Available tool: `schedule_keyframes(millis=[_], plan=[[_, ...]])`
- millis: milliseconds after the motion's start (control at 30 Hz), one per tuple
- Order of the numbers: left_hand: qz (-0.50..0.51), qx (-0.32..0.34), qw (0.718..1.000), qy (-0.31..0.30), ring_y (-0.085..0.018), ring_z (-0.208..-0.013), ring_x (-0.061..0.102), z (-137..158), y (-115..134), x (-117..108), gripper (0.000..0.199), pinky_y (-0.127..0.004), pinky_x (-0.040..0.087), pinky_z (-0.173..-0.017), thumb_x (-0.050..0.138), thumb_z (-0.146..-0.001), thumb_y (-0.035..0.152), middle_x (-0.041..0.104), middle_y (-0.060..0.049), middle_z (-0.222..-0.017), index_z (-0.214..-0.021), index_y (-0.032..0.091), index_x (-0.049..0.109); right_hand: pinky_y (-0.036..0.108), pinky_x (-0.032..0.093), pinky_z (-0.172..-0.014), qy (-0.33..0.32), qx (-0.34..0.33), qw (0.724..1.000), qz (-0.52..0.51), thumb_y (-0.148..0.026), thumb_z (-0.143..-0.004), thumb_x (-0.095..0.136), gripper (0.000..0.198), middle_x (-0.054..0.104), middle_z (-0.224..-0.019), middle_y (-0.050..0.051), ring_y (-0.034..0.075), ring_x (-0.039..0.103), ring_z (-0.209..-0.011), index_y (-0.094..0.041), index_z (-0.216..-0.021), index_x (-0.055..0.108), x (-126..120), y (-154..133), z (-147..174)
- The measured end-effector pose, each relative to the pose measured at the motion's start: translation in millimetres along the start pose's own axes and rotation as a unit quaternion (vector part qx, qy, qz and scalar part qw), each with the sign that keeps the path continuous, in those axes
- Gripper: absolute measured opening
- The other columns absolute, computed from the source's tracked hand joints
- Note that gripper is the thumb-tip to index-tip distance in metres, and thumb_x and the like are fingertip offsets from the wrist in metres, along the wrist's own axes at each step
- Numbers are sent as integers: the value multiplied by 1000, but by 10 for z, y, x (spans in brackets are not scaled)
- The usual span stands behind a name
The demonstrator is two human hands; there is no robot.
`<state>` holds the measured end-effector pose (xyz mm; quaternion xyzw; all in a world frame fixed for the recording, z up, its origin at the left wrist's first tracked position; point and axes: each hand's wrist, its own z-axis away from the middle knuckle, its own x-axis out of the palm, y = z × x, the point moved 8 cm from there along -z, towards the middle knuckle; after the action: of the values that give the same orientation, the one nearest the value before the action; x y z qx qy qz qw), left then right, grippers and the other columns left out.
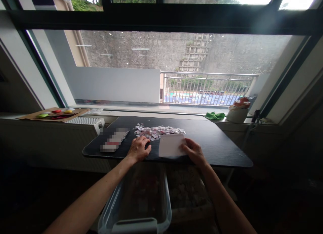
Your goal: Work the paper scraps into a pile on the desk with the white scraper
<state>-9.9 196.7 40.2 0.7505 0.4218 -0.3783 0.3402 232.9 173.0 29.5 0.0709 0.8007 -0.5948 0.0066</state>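
Note:
A blank, pale card (pixel 172 145) with a small hole near its upper left corner is gripped along its right edge by my right hand (pixel 193 150). Thumb in front, the fingers go behind it, partly hidden. My left hand (pixel 140 147) rests on the near part of the dark table (pixel 209 140), holding nothing, its fingers bent and the thumb apart from them. Just beyond both hands spreads a heap of small cut paper pieces (pixel 157 130). The card overlaps the heap's near right side in view.
A blurred-out flat object (pixel 114 140) lies on the table's left. Below the front edge stands a clear plastic bin (pixel 168 207). Left is a radiator (pixel 88 121) beside a brown board (pixel 32 116). A green cloth (pixel 214 116) and a white container (pixel 237 114) sit on the right sill.

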Motion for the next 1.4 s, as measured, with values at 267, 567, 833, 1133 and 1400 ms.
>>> schedule_keyframes(millis=[267,567,833,1133,1400], plan=[[4,-5,1000,-1,-22,-97,53,1,5,-10,22,-38,39,-88,47,-78,32,61,-6,-98,-90,21,62,31,51,-68,0,-6,1000,-20,-36,-66,64,34,71,-84,4,19,64,-76,-17,-95,65,-27,-15,11],[1,-5,1000,-5,-22,-97,53,2,-10,13,24,-39,39,-88,47,-78,32,60,-7,-100,-92,19,62,33,51,-71,-9,9,999,-40,-41,-62,68,39,71,-85,5,20,65,-77,-17,-93,66,-14,-23,15],[3,-3,1000,-6,-22,-98,53,0,-19,15,23,-39,38,-89,47,-79,32,60,-7,-100,-92,21,61,31,50,-64,127,4,991,-31,-41,-65,62,39,70,-84,5,19,63,-75,-16,-94,61,-216,57,-11],[15,-1,1000,-3,-22,-97,53,3,-9,-16,21,-39,39,-87,47,-79,31,61,-6,-98,-91,21,61,31,50,-64,130,-2,991,-24,-37,-64,60,36,69,-81,5,19,62,-72,-15,-94,61,-209,30,-7],[11,4,1000,-2,-21,-96,54,-2,-21,-27,22,-38,40,-86,47,-79,31,62,-6,-99,-91,21,61,30,51,-62,158,-21,986,-57,-40,-67,61,40,68,-88,7,20,63,-77,-15,-99,58,-235,72,-18]])
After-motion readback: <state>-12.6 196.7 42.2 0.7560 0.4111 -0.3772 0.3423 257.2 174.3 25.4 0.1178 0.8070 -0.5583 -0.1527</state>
